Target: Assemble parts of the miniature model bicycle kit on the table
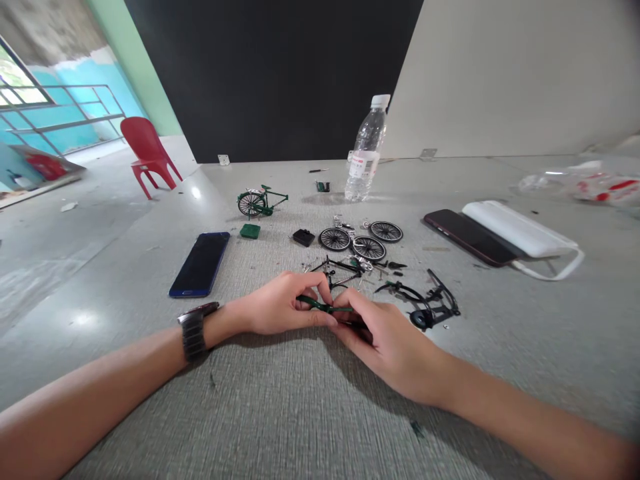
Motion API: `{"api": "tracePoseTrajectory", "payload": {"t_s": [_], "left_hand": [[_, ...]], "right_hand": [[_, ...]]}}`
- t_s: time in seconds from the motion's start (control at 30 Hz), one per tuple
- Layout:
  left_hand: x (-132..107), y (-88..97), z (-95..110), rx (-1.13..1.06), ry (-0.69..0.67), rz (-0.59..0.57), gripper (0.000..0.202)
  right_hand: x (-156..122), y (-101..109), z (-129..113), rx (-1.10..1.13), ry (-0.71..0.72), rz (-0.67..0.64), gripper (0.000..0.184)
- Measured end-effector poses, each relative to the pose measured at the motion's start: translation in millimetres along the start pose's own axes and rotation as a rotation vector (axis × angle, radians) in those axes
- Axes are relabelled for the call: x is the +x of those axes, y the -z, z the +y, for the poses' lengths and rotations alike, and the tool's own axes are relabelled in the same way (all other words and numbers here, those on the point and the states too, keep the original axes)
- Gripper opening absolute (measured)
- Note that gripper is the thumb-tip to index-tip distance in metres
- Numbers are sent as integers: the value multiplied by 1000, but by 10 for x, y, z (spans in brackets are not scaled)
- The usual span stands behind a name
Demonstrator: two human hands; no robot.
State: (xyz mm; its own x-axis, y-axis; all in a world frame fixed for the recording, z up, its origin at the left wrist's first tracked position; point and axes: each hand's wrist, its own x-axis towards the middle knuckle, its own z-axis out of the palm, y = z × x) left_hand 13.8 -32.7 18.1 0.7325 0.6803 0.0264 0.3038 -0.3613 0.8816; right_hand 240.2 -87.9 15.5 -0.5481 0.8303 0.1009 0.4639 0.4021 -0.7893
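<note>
My left hand (280, 305) and my right hand (385, 337) meet near the middle of the grey table, both pinching a thin dark green model bicycle part (323, 307) between their fingertips. A dark watch (194, 328) is on my left wrist. Just beyond the hands lie a black model bicycle frame (340, 267), three small spoked wheels (367, 247) and other loose black parts (430, 308). A partly built green model bicycle (260, 200) stands further back on the left.
A dark blue phone (201, 263) lies left of my hands. A second phone (467, 236) and a white power bank (520, 230) lie at right. A clear water bottle (367, 150) stands behind. A red plastic chair (147, 153) is on the floor at left.
</note>
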Motion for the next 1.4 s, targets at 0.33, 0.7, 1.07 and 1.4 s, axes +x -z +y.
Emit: {"api": "tracePoseTrajectory", "payload": {"t_s": [0.33,0.7,1.07,1.4], "left_hand": [[-2,-10,-17,47,-25,-2,31],[3,-4,-20,61,-32,-12,33],[3,-2,-23,83,-45,-11,33],[6,4,-32,76,-39,-20,34]], "right_hand": [[-4,5,16,-29,3,-22,4],[-7,8,21,-24,13,-32,5],[5,5,11,-17,24,-21,5],[-1,2,26,-13,25,-26,5]]}}
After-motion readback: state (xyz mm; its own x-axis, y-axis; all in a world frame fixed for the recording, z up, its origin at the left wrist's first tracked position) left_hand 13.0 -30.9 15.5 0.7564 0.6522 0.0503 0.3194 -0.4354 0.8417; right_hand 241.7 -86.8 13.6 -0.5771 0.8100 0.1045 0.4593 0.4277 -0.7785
